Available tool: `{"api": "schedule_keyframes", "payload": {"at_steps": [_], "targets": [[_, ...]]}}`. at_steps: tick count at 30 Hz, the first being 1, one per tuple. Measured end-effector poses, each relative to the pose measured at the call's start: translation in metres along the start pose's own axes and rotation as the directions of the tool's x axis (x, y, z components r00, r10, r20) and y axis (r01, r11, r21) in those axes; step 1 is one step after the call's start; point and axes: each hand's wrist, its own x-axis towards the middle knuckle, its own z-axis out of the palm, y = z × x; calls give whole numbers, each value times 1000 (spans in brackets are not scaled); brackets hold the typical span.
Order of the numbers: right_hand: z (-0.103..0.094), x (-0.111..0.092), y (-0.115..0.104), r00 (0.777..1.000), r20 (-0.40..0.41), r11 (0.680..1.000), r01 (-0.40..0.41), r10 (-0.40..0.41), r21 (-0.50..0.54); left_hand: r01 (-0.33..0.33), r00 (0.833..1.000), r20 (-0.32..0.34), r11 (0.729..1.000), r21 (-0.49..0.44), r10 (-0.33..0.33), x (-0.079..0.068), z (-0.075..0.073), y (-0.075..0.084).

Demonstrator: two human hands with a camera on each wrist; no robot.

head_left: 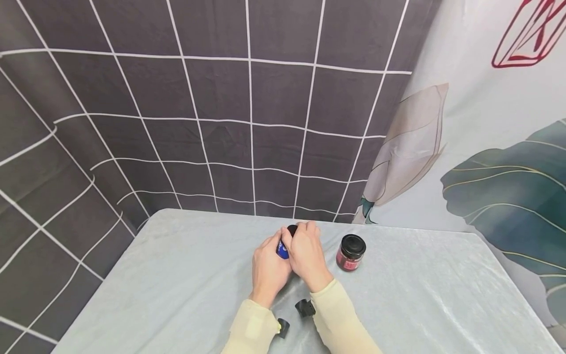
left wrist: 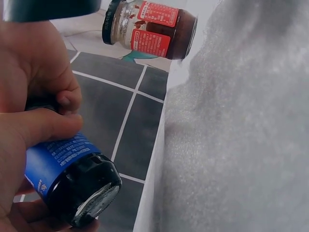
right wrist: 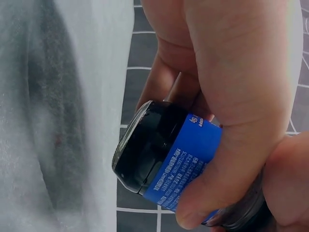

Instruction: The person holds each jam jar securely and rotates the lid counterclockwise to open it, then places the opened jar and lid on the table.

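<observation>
Both hands are on a dark glass jar with a blue label (head_left: 282, 250), raised off the table. My left hand (head_left: 268, 265) holds the jar's body, its thumb across the label in the left wrist view. My right hand (head_left: 308, 250) grips the black lid end, its fingers curled there and hiding most of the lid. Tilted, the jar shows its dark glass base (right wrist: 145, 145) towards the table in the right wrist view. Right of the hands stands a second jar (head_left: 351, 252), upright with a black lid and a red label, touched by neither hand.
A pale grey cloth covers the table (head_left: 177, 275). Behind it hangs a dark curtain with white grid lines (head_left: 221, 98), and a leaf-patterned white one (head_left: 486, 113) at the right. Black wrist devices (head_left: 305, 308) sit below the sleeves.
</observation>
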Motion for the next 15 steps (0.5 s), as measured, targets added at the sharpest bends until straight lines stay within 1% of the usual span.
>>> {"api": "schedule_keyframes", "payload": {"at_steps": [5,12,15], "targets": [[-1,1,4,1000,0,999,26,-26,31,3,1000,8,1000,2,-3,0,1,0],[-5,3,6,997,0,994,77,-77,72,33,999,23,999,-18,-33,1,-1,4],[-6,3,7,997,12,994,74,-75,84,36,999,32,999,-24,-35,0,-2,5]]}}
